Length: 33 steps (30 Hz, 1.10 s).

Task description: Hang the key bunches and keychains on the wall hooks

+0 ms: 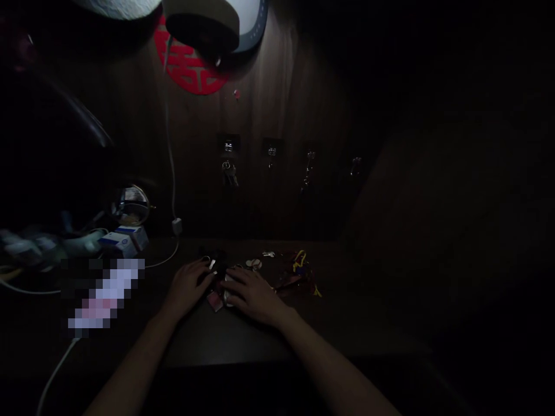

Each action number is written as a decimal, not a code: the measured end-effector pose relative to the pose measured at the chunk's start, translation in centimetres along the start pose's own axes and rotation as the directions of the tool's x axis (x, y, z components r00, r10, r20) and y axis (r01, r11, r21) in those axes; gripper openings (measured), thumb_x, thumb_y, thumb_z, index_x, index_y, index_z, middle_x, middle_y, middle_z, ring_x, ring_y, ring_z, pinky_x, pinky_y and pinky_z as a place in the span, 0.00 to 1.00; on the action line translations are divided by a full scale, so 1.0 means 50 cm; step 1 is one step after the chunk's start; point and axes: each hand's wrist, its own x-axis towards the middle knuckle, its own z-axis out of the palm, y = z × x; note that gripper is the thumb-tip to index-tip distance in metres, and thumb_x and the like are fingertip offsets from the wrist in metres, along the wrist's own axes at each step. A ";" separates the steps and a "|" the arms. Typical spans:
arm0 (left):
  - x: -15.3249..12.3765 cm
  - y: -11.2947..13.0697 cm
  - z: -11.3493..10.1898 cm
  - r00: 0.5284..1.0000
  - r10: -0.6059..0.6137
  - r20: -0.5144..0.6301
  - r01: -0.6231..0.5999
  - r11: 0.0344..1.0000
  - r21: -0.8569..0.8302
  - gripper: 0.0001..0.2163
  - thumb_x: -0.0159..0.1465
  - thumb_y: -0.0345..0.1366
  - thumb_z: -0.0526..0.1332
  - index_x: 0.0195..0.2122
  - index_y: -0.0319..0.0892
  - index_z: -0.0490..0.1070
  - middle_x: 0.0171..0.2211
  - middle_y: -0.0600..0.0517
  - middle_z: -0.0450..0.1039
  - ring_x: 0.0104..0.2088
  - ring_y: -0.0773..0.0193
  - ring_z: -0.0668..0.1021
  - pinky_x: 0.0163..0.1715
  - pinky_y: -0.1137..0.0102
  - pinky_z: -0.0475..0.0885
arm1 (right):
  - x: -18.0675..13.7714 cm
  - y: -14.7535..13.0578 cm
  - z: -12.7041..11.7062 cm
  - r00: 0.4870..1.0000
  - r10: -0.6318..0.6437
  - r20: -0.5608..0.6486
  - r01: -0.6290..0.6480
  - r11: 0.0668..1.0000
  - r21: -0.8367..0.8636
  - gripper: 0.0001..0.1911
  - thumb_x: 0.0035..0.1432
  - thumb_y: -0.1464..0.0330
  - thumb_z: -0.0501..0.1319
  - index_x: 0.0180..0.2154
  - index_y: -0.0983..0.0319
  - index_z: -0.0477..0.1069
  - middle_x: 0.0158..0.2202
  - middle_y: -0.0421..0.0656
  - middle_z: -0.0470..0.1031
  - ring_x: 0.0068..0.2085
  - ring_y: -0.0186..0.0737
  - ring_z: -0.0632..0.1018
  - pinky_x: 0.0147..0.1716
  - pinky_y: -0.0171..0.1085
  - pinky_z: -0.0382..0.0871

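Quickly: left hand (188,286) and right hand (254,294) lie palm down, fingers curved, nearly touching at centre frame on the dark surface (225,341). Light is dim, so cannot tell if either hand is gripping anything. A pinkish packet (214,301) sits at the gap between the hands, with a silvery piece (228,298) right beside it, partly under the right hand. Round metal tags (254,264) lie just above the right hand, tangled yellow cord (300,261) farther right. Keys (228,173) hang from a wall hook, upper centre. White-and-blue boxes (124,241) stand left of the hands, below a round mirror (132,205). Pixelated, unreadable object (106,294) lower left.
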 end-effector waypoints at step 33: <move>0.021 0.010 0.017 0.990 0.136 0.047 -0.131 0.986 -0.103 0.16 0.56 0.24 0.48 0.37 0.44 0.72 0.38 0.52 0.77 0.41 0.63 0.76 0.46 0.65 0.68 | -0.045 0.075 -0.008 0.961 0.219 -0.171 -0.227 0.973 -0.031 0.09 0.57 0.75 0.55 0.39 0.58 0.66 0.51 0.46 0.66 0.54 0.44 0.65 0.50 0.46 0.62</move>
